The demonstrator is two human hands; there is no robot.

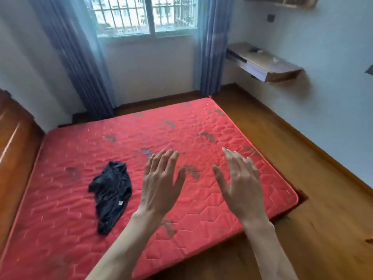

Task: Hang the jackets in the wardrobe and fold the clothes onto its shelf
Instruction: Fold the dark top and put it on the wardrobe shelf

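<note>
A crumpled black garment (112, 194) lies on the red quilted mattress (212, 126), left of centre, with a small white label showing. My left hand (161, 182) hovers above the mattress just right of the garment, fingers straight and spread, holding nothing. My right hand (240, 182) is raised beside it further right, also with straight fingers and empty. Neither hand touches the garment. No wardrobe is in view.
A wooden headboard (16, 150) runs along the bed's left side. Blue curtains (80, 63) flank a barred window (145, 15) at the back. A wall-mounted wooden shelf (266, 61) hangs at the right. Wooden floor (302, 158) surrounds the bed's right and near sides.
</note>
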